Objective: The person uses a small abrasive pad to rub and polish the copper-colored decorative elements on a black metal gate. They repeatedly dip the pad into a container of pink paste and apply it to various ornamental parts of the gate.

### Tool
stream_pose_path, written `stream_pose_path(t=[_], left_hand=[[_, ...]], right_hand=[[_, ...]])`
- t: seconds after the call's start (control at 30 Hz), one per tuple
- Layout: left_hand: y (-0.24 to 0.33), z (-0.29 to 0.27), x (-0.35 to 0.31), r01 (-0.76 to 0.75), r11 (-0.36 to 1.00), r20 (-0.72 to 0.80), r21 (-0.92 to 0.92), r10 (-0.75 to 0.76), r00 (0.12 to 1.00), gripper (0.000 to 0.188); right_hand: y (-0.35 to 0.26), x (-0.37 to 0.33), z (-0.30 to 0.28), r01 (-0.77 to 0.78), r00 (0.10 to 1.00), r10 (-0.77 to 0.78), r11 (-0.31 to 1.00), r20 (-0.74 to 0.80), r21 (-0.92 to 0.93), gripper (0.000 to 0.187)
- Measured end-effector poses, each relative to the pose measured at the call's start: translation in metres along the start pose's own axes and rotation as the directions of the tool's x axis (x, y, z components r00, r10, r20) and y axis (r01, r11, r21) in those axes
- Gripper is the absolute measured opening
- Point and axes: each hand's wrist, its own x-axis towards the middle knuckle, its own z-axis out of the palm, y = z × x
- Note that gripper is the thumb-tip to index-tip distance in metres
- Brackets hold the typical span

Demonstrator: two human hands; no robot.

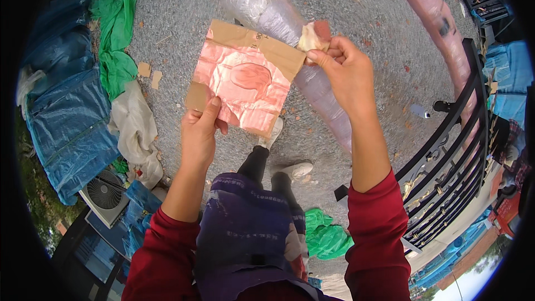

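A square piece of brown cardboard (242, 95) hangs tilted in front of me. Shiny, wrinkled pink film covers most of its face, with a darker pink oval in the middle, and bare brown shows along the top edge and lower left corner. My left hand (199, 136) grips its lower left edge, thumb on the front. At the upper right corner my right hand (346, 75) is closed in a pinch on a crumpled reddish and cream scrap (313, 37). Whether these fingers also grip the cardboard corner is unclear.
A long bundle wrapped in clear film (273, 14) lies diagonally on the grey ground behind the cardboard. A pink wrapped length (434, 11) curves along the right, by a black metal railing (446, 161). Blue tarpaulin (67, 117) and green sheeting (117, 28) lie left.
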Motion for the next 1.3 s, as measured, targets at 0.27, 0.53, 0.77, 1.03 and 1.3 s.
stream_pose_path(t=[0.27,0.53,0.77,1.03,1.3], left_hand=[[0.006,0.01,0.009,-0.072,0.967,-0.09,0.244,0.097,0.991,0.02],[0.012,0.017,0.015,-0.048,0.953,-0.152,0.298,0.097,0.984,0.022],[0.01,0.018,0.021,-0.058,0.95,-0.156,0.306,0.111,0.981,0.019],[0.015,0.016,0.024,-0.028,0.948,-0.167,0.318,0.084,0.982,0.018],[0.018,0.027,0.006,-0.034,0.989,-0.075,0.142,0.045,0.996,0.02]], right_hand=[[0.009,0.001,0.004,-0.01,1.0,0.01,1.0,-0.018,-0.003,0.025],[0.003,-0.001,0.0,-0.053,0.999,0.053,0.998,-0.001,-0.035,0.024],[-0.002,-0.004,-0.012,-0.131,0.986,0.126,0.99,0.106,0.044,0.017],[0.007,-0.007,-0.038,-0.198,0.971,0.156,0.95,0.183,0.241,0.019],[0.015,-0.003,-0.021,-0.173,0.985,0.174,0.97,0.011,0.168,0.027]])
